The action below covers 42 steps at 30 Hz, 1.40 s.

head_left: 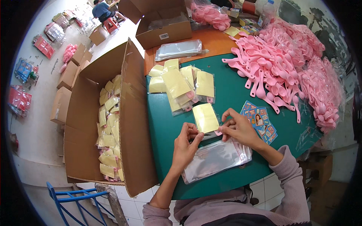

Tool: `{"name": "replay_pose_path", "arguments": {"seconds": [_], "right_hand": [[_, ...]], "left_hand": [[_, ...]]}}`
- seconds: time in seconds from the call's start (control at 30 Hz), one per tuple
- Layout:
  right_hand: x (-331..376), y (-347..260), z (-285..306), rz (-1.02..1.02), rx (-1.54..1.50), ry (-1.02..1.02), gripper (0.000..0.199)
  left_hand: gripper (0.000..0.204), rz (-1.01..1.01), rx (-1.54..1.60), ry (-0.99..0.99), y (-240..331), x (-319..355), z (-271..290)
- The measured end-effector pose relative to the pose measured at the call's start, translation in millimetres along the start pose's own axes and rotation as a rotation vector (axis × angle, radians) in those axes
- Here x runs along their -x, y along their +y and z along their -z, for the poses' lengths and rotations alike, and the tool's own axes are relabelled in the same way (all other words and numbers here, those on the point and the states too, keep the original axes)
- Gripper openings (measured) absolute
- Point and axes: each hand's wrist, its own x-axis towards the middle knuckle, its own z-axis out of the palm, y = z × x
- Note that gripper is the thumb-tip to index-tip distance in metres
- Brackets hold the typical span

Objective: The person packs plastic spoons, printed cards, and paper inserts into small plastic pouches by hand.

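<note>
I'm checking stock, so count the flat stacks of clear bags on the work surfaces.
2. The near stack lies on the green tabletop, the far stack on the orange surface behind; others may be hidden.

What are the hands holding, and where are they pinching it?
A yellow-faced clear packet: the left hand pinches its near left corner, the right hand its near right corner.

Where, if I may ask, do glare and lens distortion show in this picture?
In the head view, strong glare streaks the nearer clear plastic sleeves; a softer sheen crosses the held pale-yellow rectangular card; the white floor at upper left looks washed out; the flat green tabletop has a curved near edge, fisheye-fashion.
</note>
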Motion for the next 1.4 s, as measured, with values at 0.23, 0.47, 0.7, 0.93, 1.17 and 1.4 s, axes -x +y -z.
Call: {"name": "replay_pose_path", "arguments": {"seconds": [0.23,0.47,0.7,0.93,1.17,1.4], "right_hand": [[1.0,-3.7,3.1,0.061,0.119,-0.079,0.038],[-13.0,-30.8,53.1,0.478,0.761,0.455,0.034],[-43.2,11.3,105.1,0.211,1.426,0.842,0.028],[-45.4,16.8,114.2,0.173,1.229,0.766,0.023],[-39.2,0.8,98.5,0.133,1.317,0.86,0.019],[-14.5,-12.4,61.5,0.396,-0.056,0.331,0.025]], "left_hand": [[0.04,-0.133,-0.105,-0.034,3.3,8.2,0.4],[0.039,-0.591,-0.264,0.348,39.2,-29.6,9.0],[0.026,-0.38,-0.601,-0.285,20.8,0.1,-21.3],[0.019,-0.287,-0.399,-0.316,15.9,-9.2,-16.5],[0.018,-0.247,-0.41,-0.357,13.9,-15.7,-5.2],[0.024,-0.31,-0.178,-0.406,12.7,-19.9,-2.8]]}}
